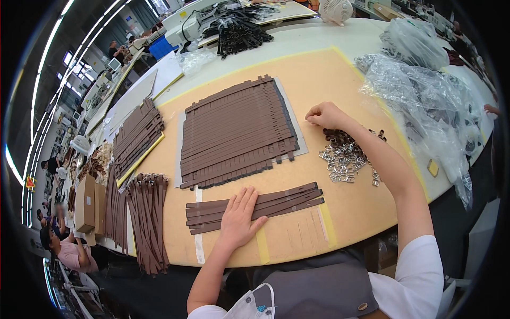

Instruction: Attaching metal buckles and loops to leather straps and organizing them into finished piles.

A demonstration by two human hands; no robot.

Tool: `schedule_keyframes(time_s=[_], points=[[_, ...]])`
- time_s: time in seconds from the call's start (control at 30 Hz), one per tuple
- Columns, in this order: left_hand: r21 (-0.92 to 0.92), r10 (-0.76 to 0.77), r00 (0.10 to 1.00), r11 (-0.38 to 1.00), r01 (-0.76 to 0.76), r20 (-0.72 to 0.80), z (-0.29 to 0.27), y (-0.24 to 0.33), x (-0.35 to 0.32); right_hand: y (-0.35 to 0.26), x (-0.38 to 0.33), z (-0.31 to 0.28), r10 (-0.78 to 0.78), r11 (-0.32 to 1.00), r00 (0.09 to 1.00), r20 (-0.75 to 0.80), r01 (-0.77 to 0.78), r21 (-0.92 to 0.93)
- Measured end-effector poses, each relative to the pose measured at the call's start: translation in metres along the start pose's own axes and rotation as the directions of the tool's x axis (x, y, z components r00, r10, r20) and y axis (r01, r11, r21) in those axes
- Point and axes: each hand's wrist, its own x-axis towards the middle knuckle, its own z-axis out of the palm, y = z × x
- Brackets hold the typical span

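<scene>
My left hand point(240, 219) lies flat, fingers stretched out, across a small row of brown straps point(289, 202) near the table's front edge. These straps lie side by side with dark ends at the right. My right hand point(328, 115) is raised a little beyond a pile of silver buckles point(342, 162) and small brown strap loops point(340, 139). Its fingertips are pinched together; whatever may be between them is too small to make out. A large layer of brown straps point(234, 133) covers a grey board point(300, 139) in the middle of the table.
Bundled brown straps with buckles point(147, 212) hang over the front-left edge, and more straps point(139, 133) lie behind them. Clear plastic bags point(425, 95) fill the right side. Black straps point(234, 32) and a white fan point(336, 11) stand at the back. A cardboard box point(85, 204) is at left, near a seated person.
</scene>
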Motion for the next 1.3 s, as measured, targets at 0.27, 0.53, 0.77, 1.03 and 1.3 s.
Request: schedule_keyframes(time_s=[0.27, 0.53, 0.77, 1.03, 1.3], points=[[0.025, 0.001, 1.0, 1.0, -0.001, 0.0, 0.002, -0.005, 0.004, -0.005, -0.076, -0.01, -0.285, 0.933, 0.947, 0.148, 0.309, -0.186], [0.016, -0.005, 1.0, 1.0, 0.005, -0.006, 0.004, -0.009, 0.005, -0.023, -0.11, 0.005, -0.441, 0.809, 0.89, 0.118, 0.451, -0.377], [0.052, -0.033, 0.999, 0.998, 0.034, -0.019, 0.004, -0.018, 0.006, -0.03, -0.148, 0.009, -0.411, 0.82, 0.898, 0.157, 0.439, -0.366], [0.061, -0.008, 0.999, 0.998, 0.011, -0.051, -0.004, -0.015, 0.009, -0.029, -0.165, -0.018, -0.187, 0.977, 0.958, -0.219, 0.159, -0.139], [-0.313, 0.104, 0.923, 0.922, -0.229, -0.371, 0.013, 0.023, 0.07, -0.015, -0.156, -0.016, -0.113, 0.988, 0.967, -0.23, 0.085, -0.131]])
